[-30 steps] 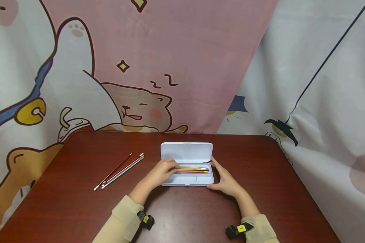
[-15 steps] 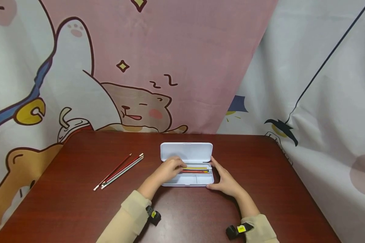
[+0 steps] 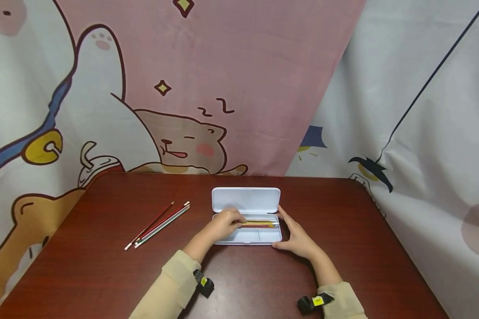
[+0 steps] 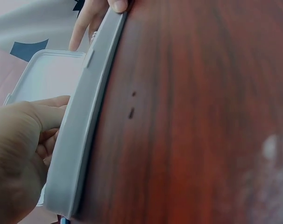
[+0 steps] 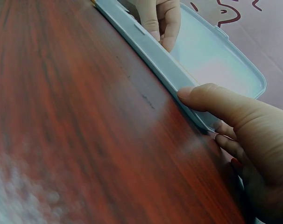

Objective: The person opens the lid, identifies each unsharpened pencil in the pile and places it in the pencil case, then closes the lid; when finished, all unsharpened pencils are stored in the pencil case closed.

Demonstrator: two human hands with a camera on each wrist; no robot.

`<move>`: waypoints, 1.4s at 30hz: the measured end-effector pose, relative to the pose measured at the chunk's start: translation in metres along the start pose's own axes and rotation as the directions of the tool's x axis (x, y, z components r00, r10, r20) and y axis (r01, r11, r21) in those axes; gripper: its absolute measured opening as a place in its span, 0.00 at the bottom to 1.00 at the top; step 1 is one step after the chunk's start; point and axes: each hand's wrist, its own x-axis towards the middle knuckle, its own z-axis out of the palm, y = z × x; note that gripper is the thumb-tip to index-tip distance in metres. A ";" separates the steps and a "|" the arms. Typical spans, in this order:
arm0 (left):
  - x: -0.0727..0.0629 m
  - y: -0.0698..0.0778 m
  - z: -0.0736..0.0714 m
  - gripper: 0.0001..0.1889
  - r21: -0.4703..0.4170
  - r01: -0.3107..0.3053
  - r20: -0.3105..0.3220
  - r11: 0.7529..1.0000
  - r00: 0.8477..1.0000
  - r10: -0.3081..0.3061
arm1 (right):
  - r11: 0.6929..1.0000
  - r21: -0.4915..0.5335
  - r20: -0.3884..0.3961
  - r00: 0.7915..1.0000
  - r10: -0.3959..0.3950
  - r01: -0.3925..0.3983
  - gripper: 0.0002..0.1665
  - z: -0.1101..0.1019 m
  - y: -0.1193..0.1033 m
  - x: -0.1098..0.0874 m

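Observation:
A white pencil case (image 3: 246, 200) lies with its lid up on the table. Several pencils (image 3: 259, 223), yellow and red among them, lie lengthwise in its rear compartment. My left hand (image 3: 223, 223) reaches into that compartment, its curled fingers and thumb pinching the left part of a yellow pencil; the hand hides that end, and the case wall covers the fingertips in the left wrist view. With my right hand (image 3: 297, 237) I grip the right end of the case, thumb (image 5: 193, 95) on the front corner, other fingers round the side and back.
Several more pencils (image 3: 159, 225), red and white-green, lie slantwise on the table (image 3: 243, 283) left of the case. The case's front tray (image 3: 237, 237) has a divider. A printed cloth (image 3: 255, 88) hangs behind the table's far edge.
My left hand has moved right along the case, and the yellow pencil has shifted right, then settled lower among the others. The right hand keeps its hold on the case.

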 end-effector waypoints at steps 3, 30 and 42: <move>-0.001 0.000 0.001 0.07 -0.012 0.000 -0.005 1.000 1.000 0.000 | 1.000 0.001 -0.002 1.000 0.003 -0.003 0.69 -0.001 -0.001 0.000; -0.057 0.022 -0.035 0.09 -0.075 0.111 -0.196 0.991 0.973 -0.123 | 1.000 0.018 0.004 1.000 0.005 -0.005 0.69 0.000 0.000 0.000; -0.096 0.012 -0.051 0.12 -0.074 0.152 -0.251 0.986 0.954 -0.166 | 1.000 0.011 0.003 1.000 0.015 -0.015 0.70 0.000 0.000 0.000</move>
